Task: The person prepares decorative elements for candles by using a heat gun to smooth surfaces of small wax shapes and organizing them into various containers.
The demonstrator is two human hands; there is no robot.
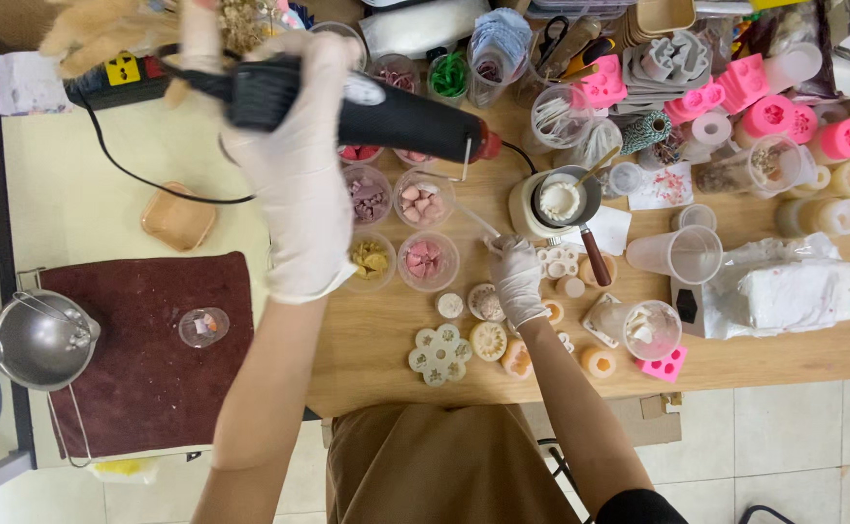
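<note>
My left hand (294, 165), in a white glove, is raised above the table and grips a black heat gun (376, 112) whose red nozzle (484, 146) points right. Gloved as well, my right hand (517, 278) rests low on the wooden table (366, 340) and pinches a thin white stick (473, 218) that slants up and left. Around that hand lie small moulded wax pieces: a pale flower shape (439, 354), a round cream one (489, 341) and an orange one (517, 360). A small pot of white wax (561, 199) stands just beyond the hand.
Clear cups of coloured wax chunks (423, 199) sit between my hands. Pink silicone moulds (769, 114) and jars crowd the back right. Plastic cups (689, 254) and a white bag (794, 296) lie at right. On the left are a dark red towel (143, 378), glass jar (201, 327) and metal pitcher (41, 340).
</note>
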